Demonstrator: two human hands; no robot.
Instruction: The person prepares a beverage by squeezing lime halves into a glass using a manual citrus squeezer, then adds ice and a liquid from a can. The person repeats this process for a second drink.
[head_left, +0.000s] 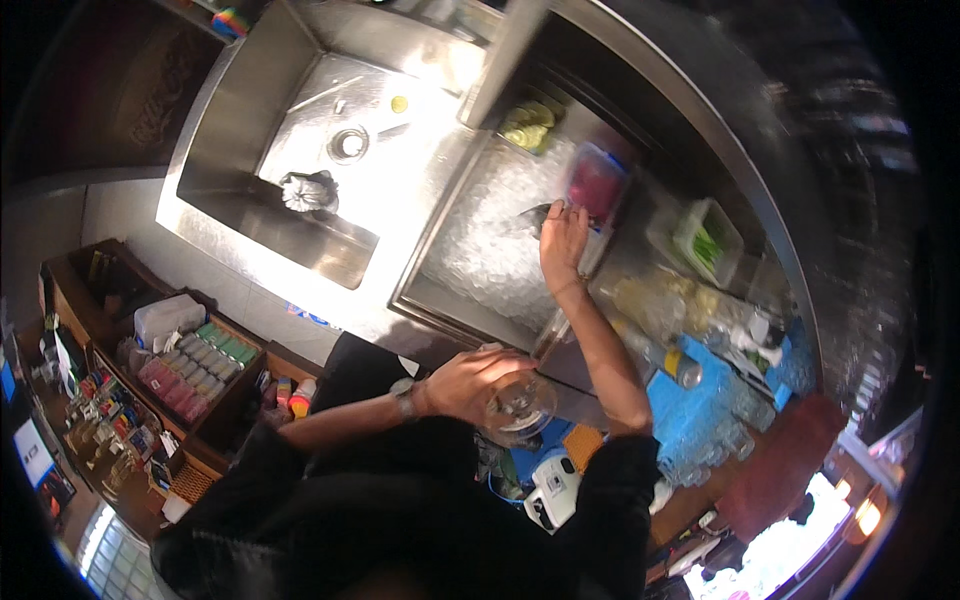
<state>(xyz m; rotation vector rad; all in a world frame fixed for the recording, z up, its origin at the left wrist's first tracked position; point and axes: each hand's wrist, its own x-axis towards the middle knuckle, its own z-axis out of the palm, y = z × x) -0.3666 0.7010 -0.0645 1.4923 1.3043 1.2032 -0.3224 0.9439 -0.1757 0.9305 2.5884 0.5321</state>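
My left hand (469, 382), with a watch at its wrist, is closed around a clear drinking glass (519, 409) close to my body. I look down into the glass from above, and something small and pale shows inside it. Over the ice bin, my right hand (564, 244) grips the handle of what looks like a metal scoop (534, 217). The scoop touches the crushed ice (487, 232); its shape is blurred. Just beyond my right fingers sits a clear container with deep pink contents (596, 180). A tub of cut limes (531, 126) stands at the bin's far end.
Left of the bin is a steel sink (232, 120), with a metal object (309, 192) and a lime slice (399, 104) inside. Several glasses (720, 442) stand on a blue mat (675, 397) to the right, near a container of green pieces (707, 244). A wooden drawer unit (247, 360) is at lower left.
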